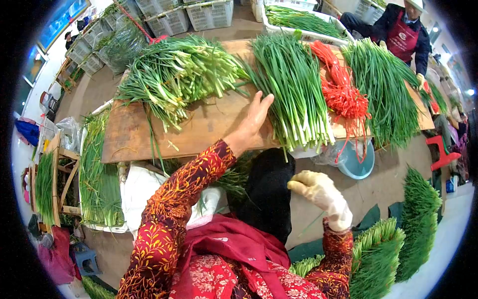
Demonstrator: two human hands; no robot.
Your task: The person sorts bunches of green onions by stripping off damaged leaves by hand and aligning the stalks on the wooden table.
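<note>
My left hand (253,121), bare, rests on the wooden board with its fingers stretched out along the left side of a bundle of garlic chives (293,87). This bundle lies with its pale stem ends toward me. My right hand (322,195), in a pale glove, hangs in front of the board with fingers curled together; what they hold, if anything, is hidden. Left of my left hand lies a loose pile of chives (184,74), its stems fanned out. Red ties (343,92) lie between the middle bundle and another chive bundle (382,89) on the right.
The wooden board (134,132) spans the space before me. Below its right part stands a light-blue bucket (357,162). Chive bundles (418,219) lie on the floor at right, near a red stool (442,153). White crates (211,15) stand behind; a co-worker in an apron (402,37) is at far right.
</note>
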